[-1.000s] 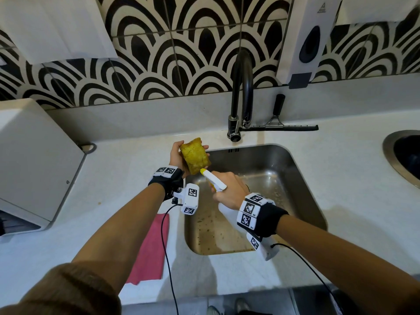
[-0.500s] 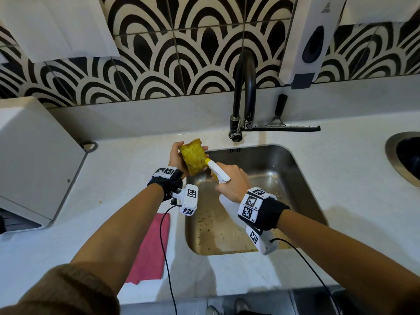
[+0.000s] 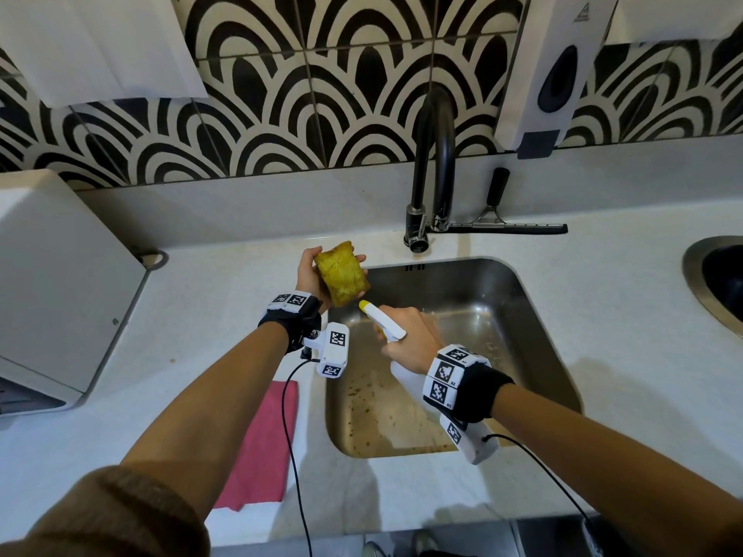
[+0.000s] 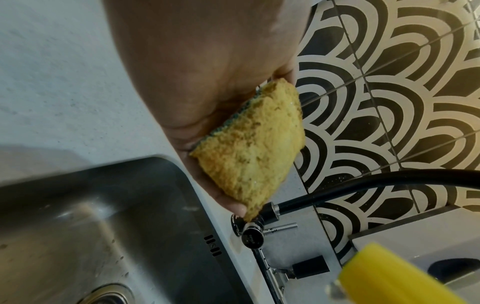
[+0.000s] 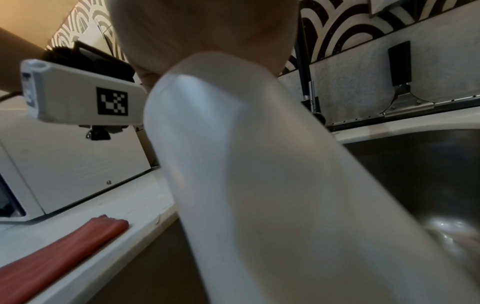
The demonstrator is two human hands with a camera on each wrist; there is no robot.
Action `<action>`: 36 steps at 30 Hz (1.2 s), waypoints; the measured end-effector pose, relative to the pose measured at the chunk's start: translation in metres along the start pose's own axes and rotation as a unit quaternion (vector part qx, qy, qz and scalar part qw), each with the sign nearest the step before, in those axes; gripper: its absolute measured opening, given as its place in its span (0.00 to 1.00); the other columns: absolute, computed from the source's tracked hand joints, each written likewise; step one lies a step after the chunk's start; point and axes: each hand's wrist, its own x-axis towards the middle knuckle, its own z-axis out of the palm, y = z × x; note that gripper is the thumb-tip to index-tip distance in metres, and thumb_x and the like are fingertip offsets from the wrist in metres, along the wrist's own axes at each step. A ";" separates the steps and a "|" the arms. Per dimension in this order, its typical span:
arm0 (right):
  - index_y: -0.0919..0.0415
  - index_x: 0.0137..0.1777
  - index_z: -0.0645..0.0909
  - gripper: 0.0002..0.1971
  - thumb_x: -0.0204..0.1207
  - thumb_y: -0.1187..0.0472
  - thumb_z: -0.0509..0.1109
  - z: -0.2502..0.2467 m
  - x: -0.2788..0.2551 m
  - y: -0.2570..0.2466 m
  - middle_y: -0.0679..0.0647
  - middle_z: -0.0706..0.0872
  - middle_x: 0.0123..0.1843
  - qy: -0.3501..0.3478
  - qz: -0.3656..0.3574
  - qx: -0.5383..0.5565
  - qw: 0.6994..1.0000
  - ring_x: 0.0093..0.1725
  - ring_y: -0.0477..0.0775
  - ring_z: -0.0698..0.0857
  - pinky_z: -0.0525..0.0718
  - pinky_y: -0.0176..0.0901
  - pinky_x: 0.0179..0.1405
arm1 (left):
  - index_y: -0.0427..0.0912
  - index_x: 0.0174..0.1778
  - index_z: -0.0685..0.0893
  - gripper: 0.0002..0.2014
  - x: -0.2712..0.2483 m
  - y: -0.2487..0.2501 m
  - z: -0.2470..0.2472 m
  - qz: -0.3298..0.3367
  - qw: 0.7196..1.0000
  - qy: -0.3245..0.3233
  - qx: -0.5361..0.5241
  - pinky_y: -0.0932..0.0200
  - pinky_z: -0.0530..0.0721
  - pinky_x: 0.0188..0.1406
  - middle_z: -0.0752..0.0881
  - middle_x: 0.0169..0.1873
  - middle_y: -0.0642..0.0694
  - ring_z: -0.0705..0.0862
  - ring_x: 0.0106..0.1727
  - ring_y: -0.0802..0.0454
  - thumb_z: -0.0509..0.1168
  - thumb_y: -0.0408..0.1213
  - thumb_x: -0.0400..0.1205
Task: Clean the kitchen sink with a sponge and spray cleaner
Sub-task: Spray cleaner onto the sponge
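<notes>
My left hand (image 3: 317, 275) holds a worn yellow sponge (image 3: 341, 275) upright over the sink's back left corner; the left wrist view shows the sponge (image 4: 254, 144) with a green scouring layer against the palm. My right hand (image 3: 406, 335) grips a white spray bottle (image 3: 384, 321), its yellow nozzle tip pointing at the sponge from just below it. The bottle's translucent body (image 5: 259, 185) fills the right wrist view. The steel sink (image 3: 534, 315) has brown specks on its floor.
A black faucet (image 3: 436, 166) and a squeegee (image 3: 506, 227) stand behind the sink. A folded red cloth (image 3: 261, 448) lies on the counter at left, beside a white appliance (image 3: 60, 283). A soap dispenser (image 3: 551, 70) hangs on the tiled wall. A second basin (image 3: 715, 283) is at far right.
The spray bottle rose close to the sponge half a second ago, then dropped back a little lower and to the right. The sponge hand stayed almost still.
</notes>
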 end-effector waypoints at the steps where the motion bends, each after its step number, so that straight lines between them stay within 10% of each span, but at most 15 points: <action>1: 0.59 0.43 0.76 0.09 0.63 0.66 0.69 0.000 0.000 0.000 0.58 0.85 0.38 0.001 -0.003 -0.003 1.000 0.37 0.66 0.82 0.78 0.47 0.34 | 0.44 0.56 0.81 0.26 0.000 0.000 0.000 0.000 1.000 0.001 0.000 0.45 0.78 0.52 0.91 0.46 0.43 0.85 0.49 0.41 0.44 0.55 0.81; 22: 0.55 0.51 0.76 0.16 0.62 0.65 0.72 -0.014 0.041 -0.017 0.55 0.82 0.41 0.051 0.002 0.043 0.998 0.41 0.65 0.81 0.73 0.43 0.38 | 0.43 0.53 0.83 0.26 -0.011 0.005 -0.012 0.000 1.000 0.022 -0.002 0.49 0.81 0.47 0.91 0.43 0.43 0.90 0.40 0.44 0.44 0.56 0.81; 28: 0.58 0.50 0.75 0.15 0.64 0.69 0.71 0.002 0.069 -0.027 0.53 0.77 0.36 0.083 0.013 0.230 0.970 0.35 0.59 0.76 0.76 0.47 0.35 | 0.43 0.56 0.83 0.28 -0.023 0.020 -0.043 0.020 0.996 0.086 -0.015 0.46 0.80 0.49 0.85 0.49 0.40 0.83 0.49 0.41 0.48 0.60 0.80; 36: 0.66 0.65 0.74 0.23 0.70 0.73 0.71 0.039 0.121 -0.086 0.52 0.79 0.55 0.053 -0.081 0.356 0.929 0.54 0.53 0.79 0.76 0.44 0.52 | 0.47 0.46 0.82 0.14 -0.064 0.048 -0.112 0.067 0.984 0.166 0.014 0.50 0.84 0.43 0.81 0.41 0.47 0.81 0.42 0.45 0.57 0.52 0.79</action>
